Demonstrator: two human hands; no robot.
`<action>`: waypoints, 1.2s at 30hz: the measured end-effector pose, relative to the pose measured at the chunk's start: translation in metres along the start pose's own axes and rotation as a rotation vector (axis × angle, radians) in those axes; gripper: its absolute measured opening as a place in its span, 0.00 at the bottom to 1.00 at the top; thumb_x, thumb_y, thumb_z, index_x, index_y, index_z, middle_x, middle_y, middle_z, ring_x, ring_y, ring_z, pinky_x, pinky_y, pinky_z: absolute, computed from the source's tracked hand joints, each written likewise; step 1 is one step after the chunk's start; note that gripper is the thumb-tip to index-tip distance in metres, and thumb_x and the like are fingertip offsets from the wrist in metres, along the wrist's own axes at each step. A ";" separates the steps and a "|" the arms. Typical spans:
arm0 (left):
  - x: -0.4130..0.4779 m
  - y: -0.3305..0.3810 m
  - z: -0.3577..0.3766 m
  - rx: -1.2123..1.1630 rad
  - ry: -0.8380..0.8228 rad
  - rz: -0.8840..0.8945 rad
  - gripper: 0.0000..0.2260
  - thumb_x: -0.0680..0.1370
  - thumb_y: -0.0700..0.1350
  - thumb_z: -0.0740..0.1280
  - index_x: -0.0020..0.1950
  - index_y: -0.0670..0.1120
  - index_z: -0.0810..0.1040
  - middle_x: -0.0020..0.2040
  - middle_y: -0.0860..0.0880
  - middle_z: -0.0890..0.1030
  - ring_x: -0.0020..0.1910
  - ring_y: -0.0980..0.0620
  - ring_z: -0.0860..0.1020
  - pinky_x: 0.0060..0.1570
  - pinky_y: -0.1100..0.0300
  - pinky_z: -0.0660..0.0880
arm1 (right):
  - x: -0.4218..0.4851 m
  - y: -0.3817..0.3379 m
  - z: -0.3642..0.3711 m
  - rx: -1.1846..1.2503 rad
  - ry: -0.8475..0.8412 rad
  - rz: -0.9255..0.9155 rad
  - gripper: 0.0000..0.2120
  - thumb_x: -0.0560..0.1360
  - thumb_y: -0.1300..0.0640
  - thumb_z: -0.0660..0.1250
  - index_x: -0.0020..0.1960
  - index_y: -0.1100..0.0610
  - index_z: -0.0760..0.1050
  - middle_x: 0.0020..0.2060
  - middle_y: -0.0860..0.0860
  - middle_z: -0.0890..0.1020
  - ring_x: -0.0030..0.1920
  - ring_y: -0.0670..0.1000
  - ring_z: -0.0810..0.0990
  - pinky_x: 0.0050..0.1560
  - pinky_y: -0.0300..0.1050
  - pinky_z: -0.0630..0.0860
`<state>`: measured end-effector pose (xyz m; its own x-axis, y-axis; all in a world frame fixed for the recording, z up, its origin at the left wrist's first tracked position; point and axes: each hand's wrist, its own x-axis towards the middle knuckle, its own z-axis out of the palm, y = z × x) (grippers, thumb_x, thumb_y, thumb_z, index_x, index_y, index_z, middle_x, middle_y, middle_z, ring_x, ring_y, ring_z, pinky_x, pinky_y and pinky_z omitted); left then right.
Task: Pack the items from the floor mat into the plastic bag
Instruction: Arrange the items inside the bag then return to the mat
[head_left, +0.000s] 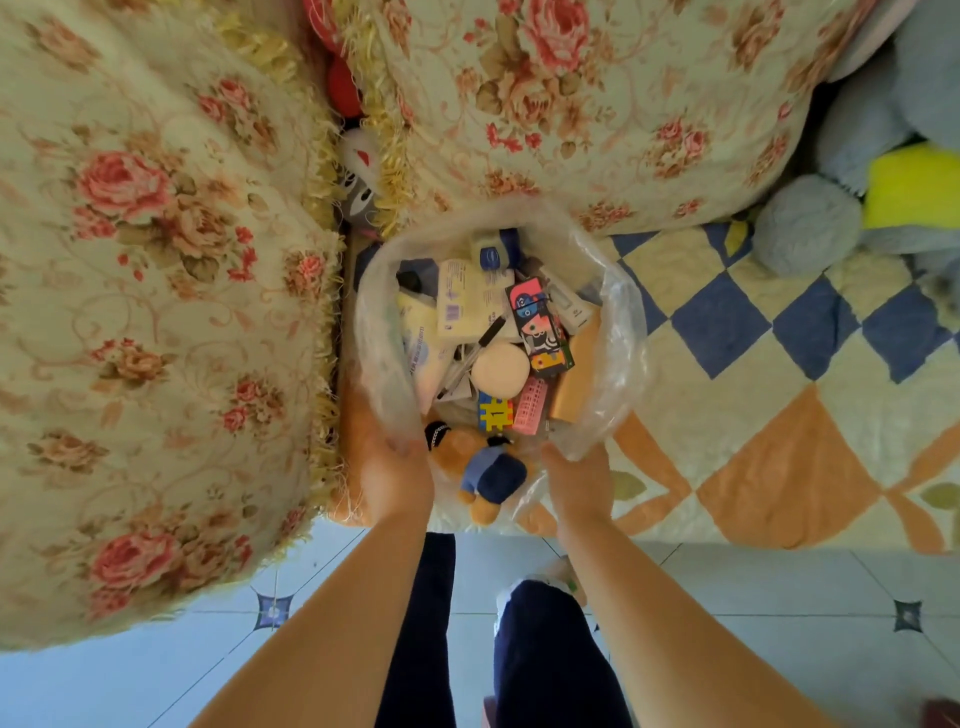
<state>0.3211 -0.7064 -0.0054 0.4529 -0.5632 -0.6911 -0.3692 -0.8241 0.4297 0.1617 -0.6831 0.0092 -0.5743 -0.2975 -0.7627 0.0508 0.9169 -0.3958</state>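
Observation:
A clear plastic bag (621, 332) stands open on the checked floor mat (769, 395), seen from above. My left hand (397, 475) grips its near-left rim and my right hand (576, 480) grips its near-right rim, holding the mouth wide. Inside lie several items: a cream round pad (500, 371), a colourful box (540, 325), a white box (465, 299), a pink comb-like piece (530, 405), a yellow-blue puzzle piece (493, 411) and a blue-lidded jar (496, 249). An orange plush toy with a blue cap (485, 475) sits at the near edge, between my hands.
Floral-covered cushions (156, 312) rise on the left and behind the bag (597, 104). A grey plush toy with a yellow patch (857, 197) lies at the right on the mat. Pale floor tiles (779, 623) and my dark-trousered legs (545, 654) fill the near side.

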 end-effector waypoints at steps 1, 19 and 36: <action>0.001 -0.001 0.001 0.024 0.039 0.018 0.23 0.76 0.49 0.61 0.72 0.49 0.63 0.66 0.44 0.73 0.63 0.42 0.73 0.62 0.45 0.71 | 0.004 0.000 0.001 -0.053 0.033 -0.005 0.27 0.75 0.55 0.64 0.71 0.61 0.61 0.61 0.55 0.74 0.61 0.58 0.73 0.60 0.50 0.69; -0.067 0.020 -0.049 -0.187 0.036 0.062 0.23 0.77 0.40 0.61 0.72 0.51 0.65 0.57 0.53 0.78 0.53 0.50 0.76 0.47 0.56 0.73 | -0.003 0.019 -0.047 -0.102 -0.028 -0.095 0.11 0.76 0.58 0.61 0.57 0.57 0.75 0.45 0.55 0.81 0.47 0.57 0.80 0.56 0.57 0.76; -0.163 0.047 -0.055 -0.021 -0.078 0.364 0.19 0.77 0.39 0.61 0.68 0.48 0.68 0.52 0.52 0.77 0.45 0.52 0.74 0.43 0.57 0.71 | -0.088 0.011 -0.153 -0.227 -0.119 -0.372 0.17 0.76 0.60 0.61 0.65 0.59 0.71 0.60 0.52 0.76 0.60 0.49 0.73 0.53 0.34 0.63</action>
<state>0.2743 -0.6570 0.1591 0.2312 -0.8142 -0.5326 -0.4778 -0.5719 0.6668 0.0873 -0.6062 0.1503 -0.4210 -0.6345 -0.6482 -0.3300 0.7728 -0.5421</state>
